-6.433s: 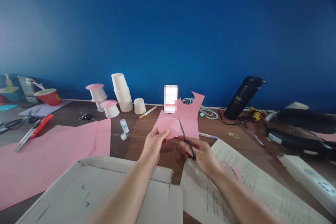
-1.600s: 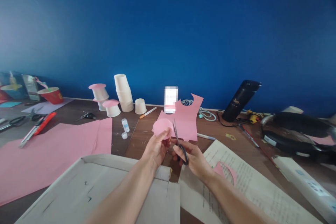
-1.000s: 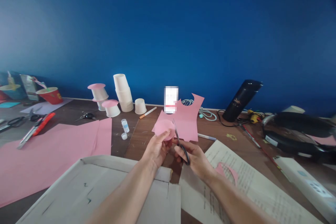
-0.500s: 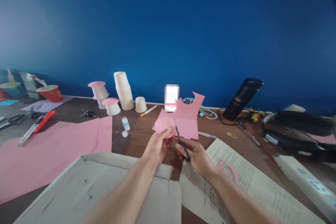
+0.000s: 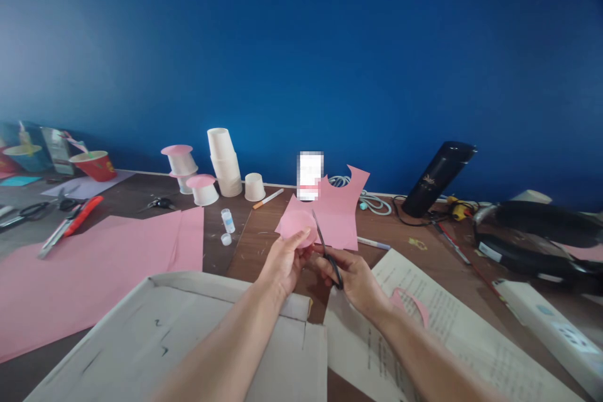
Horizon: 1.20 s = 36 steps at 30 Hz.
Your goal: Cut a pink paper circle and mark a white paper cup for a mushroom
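Between thumb and fingers, my left hand holds a round pink paper piece. My right hand grips dark-handled scissors, whose blades point up and away along the right edge of the round piece. Behind them lies a pink sheet with curved cut-outs. A curved pink scrap rests on printed paper near my right forearm.
White cups, some with pink discs on top, stand at the back left. Large pink sheets and a white box lie left. At right are a black bottle and a power strip.
The whole view has shifted slightly, so objects appear a little further right. Both hands keep their hold, and the round piece and scissors sit almost as before.
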Available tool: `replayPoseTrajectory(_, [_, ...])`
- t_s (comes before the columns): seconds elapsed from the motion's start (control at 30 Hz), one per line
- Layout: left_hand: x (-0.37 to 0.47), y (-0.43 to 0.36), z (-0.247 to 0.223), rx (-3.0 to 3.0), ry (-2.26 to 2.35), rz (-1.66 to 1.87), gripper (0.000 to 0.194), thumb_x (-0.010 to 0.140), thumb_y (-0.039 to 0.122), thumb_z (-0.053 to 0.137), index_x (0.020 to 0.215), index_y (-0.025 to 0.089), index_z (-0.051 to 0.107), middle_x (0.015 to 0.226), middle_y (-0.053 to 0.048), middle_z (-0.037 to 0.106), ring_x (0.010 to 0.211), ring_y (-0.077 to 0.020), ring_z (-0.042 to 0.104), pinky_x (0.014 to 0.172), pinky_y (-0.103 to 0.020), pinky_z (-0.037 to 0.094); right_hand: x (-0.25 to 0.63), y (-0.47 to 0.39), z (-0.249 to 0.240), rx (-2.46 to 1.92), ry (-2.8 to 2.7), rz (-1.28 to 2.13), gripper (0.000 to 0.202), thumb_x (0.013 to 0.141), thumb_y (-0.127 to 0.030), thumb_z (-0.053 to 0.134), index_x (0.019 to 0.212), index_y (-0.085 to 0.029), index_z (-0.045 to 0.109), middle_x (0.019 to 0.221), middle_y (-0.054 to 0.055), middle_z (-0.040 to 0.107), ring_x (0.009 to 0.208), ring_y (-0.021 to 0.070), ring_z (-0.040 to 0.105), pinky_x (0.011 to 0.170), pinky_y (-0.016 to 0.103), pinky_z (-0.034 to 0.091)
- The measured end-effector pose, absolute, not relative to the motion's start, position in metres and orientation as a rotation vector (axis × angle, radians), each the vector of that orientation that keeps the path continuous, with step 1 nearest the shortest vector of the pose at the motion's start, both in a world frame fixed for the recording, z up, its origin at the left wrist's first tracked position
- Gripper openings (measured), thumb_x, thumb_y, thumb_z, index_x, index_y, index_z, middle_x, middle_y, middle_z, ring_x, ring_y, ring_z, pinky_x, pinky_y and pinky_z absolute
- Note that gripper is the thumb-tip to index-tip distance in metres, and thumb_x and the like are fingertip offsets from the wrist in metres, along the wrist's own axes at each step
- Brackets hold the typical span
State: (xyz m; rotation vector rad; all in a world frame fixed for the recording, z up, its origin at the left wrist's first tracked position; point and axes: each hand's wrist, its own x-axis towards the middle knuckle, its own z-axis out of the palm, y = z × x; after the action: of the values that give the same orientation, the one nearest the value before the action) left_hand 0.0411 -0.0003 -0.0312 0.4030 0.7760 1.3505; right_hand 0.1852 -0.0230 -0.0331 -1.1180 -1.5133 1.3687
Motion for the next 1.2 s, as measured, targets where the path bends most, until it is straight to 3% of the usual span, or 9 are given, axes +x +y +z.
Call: replayPoseTrajectory(1.2, [0.041, -0.001, -0.028, 0.384, 0.815, 1.378, 0.034, 0.059, 0.021, 0.080, 0.086, 0.011, 0.062, 0.079, -0.006, 0.068, 0.064, -0.0120, 0.062, 0.059, -0.023, 0.050, 0.180, -0.027, -0.024, -1.232, -1.449, 1.333, 0.051, 0.073, -0.049, 0.066, 0.112, -0.016, 0.068, 0.060, -0.001, 0.054, 0.053, 0.0112, 0.047, 0.051, 0.024, 0.037])
